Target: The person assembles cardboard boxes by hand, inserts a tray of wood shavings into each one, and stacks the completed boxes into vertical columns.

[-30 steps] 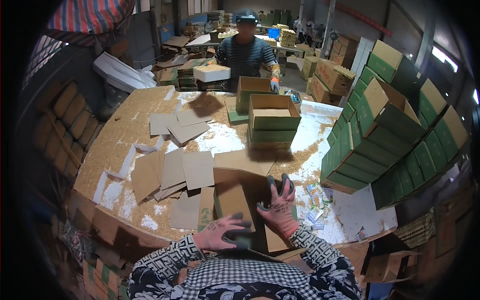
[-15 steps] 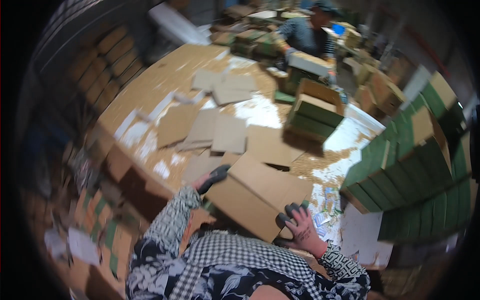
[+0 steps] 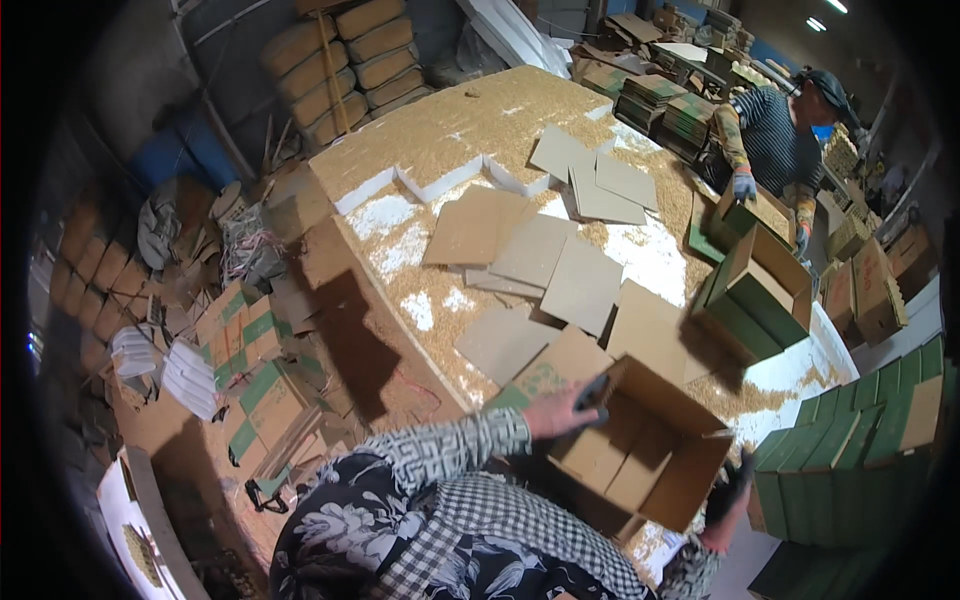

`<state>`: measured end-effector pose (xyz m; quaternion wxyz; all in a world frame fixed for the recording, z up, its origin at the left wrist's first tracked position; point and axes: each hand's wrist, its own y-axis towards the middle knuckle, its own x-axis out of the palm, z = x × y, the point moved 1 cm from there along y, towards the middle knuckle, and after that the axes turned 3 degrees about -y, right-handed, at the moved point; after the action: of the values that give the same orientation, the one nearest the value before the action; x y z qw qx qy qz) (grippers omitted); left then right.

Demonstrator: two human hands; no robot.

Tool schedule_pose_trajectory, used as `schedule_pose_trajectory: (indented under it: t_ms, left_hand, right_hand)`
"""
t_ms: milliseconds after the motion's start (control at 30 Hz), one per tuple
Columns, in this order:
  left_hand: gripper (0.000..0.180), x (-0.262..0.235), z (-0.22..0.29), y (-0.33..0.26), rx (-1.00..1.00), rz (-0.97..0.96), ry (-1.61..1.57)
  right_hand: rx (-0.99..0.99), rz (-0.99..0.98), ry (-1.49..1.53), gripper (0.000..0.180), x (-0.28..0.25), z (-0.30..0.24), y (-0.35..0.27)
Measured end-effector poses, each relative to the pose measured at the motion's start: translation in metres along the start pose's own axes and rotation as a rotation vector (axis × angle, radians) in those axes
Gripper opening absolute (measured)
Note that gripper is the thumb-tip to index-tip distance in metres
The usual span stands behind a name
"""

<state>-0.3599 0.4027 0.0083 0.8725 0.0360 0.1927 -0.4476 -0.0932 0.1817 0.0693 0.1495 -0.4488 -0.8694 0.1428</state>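
Observation:
An open brown cardboard box [image 3: 690,480] stands right in front of me, its mouth facing up and its bottom flaps showing inside. My left hand [image 3: 565,408], in a glove with dark fingertips, grips the rim at the box's far left corner. On the opposite side my right hand [image 3: 728,505] holds the outer right wall; its fingers are partly blurred and in shadow. Just beyond the left hand lies a flat carton with green print [image 3: 550,370]. Several flat cardboard sheets [image 3: 585,285] are scattered over the table behind the box.
Grain-like litter and white patches cover the large table [image 3: 440,130]. A green open box [image 3: 760,295] stands at the far right, near a co-worker [image 3: 775,140] handling another box. Green cartons [image 3: 860,440] are stacked at my right. Folded cartons [image 3: 265,350] lie at left, below the table.
The cardboard between my hands was closed on top; now an open box shows its inside. My left hand has moved to its rim. The view has swung left.

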Motion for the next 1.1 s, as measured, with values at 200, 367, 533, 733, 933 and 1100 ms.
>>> schedule_pose_trajectory:
  t_ms: [200,367,533,733,933,1100]
  left_hand:
    - [0.065,-0.104,-0.084,0.046,-0.192,0.252,-0.449]
    - [0.079,-0.363,-0.23,0.121,-0.638,1.164,0.234]
    - [0.054,-0.581,-0.458,0.119,-0.903,0.893,0.799]
    - [0.05,-0.56,-0.429,0.208,-0.398,1.288,-0.543]
    - [0.045,-0.474,-0.355,0.129,-0.266,1.069,-1.214]
    - [0.049,-0.351,-0.2,0.043,-0.18,1.018,-1.063]
  right_hand:
    - [-0.403,0.297,-1.607,0.092,0.084,-0.004,-0.013]
    - [-0.365,0.414,-1.756,0.097,0.053,0.015,0.004]
    - [-0.35,0.344,-1.718,0.095,0.089,0.015,0.03]
    - [-0.349,0.487,-1.76,0.092,0.095,0.006,0.008]
    - [-0.285,0.518,-1.734,0.09,0.108,0.004,-0.002]
    - [-0.555,0.558,-1.756,0.08,0.111,0.0,-0.008]
